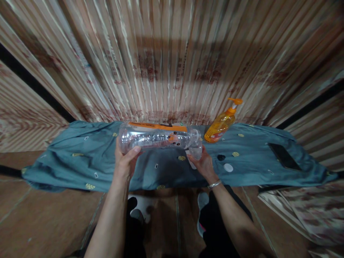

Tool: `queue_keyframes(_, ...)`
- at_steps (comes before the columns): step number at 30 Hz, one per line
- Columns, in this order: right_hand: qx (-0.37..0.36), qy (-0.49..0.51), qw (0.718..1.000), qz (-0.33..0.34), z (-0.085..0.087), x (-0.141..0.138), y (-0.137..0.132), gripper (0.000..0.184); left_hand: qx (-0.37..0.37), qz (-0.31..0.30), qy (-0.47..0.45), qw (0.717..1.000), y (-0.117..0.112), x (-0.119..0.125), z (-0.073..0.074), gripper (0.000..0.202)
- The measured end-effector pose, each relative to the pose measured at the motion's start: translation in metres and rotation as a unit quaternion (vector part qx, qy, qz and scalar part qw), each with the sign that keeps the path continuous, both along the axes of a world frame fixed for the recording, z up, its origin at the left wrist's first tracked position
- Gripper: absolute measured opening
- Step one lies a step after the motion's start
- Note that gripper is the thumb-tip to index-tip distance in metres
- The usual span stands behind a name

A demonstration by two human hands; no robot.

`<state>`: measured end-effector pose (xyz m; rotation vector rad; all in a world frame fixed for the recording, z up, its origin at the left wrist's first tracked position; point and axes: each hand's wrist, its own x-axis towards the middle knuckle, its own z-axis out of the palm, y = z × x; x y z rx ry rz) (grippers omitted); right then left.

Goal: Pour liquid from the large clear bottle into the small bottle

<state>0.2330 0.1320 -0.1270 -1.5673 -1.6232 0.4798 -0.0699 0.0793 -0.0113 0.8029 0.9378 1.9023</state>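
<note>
A large clear plastic bottle (154, 138) with an orange-and-white label lies sideways in the air above the cloth, its mouth toward the right. My left hand (127, 160) grips its base end, thumb across the near side. At the mouth end, my right hand (202, 161), with a bracelet on the wrist, is closed around a small clear plastic piece (197, 148) shaped like a cup or funnel. This piece overlaps the bottle's neck; I cannot tell whether they touch. An orange pump bottle (219, 126) stands tilted in view just beyond my right hand.
A teal patterned cloth (91, 157) covers the narrow table. On its right part lie a dark phone (284, 156), a white round cap (228, 167) and a small black item (221, 157). Pleated curtains (166, 64) hang behind, with dark poles (40, 86) at the sides.
</note>
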Motion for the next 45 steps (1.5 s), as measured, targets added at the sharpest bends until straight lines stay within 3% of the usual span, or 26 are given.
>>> queue_keyframes(7, 0.011, 0.007, 1.000, -0.006, -0.003, 0.001, 0.001, 0.076, -0.004, 0.009, -0.023, 1.000, -0.001, 0.004, 0.002, 0.091)
queue_keyframes(21, 0.012, 0.026, 1.000, -0.012, 0.000, 0.001, -0.001, 0.073, 0.007, 0.002, -0.015, 1.000, 0.000, 0.005, 0.000, 0.106)
queue_keyframes(31, -0.002, 0.022, 1.000, -0.015, 0.002, 0.002, -0.002, 0.073, 0.003, 0.005, -0.019, 1.000, 0.002, 0.001, -0.002, 0.100)
queue_keyframes(36, -0.007, 0.026, 1.000, -0.013, 0.003, 0.001, -0.002, 0.075, -0.013, -0.039, -0.019, 0.999, 0.003, -0.004, -0.002, 0.096)
queue_keyframes(40, -0.004, 0.040, 0.999, -0.008, 0.001, 0.002, -0.002, 0.074, 0.001, -0.003, -0.031, 1.000, 0.003, -0.003, -0.001, 0.090)
queue_keyframes(45, 0.003, 0.046, 0.999, -0.002, 0.000, 0.002, -0.001, 0.073, -0.008, -0.044, -0.016, 0.999, 0.003, -0.013, -0.007, 0.083)
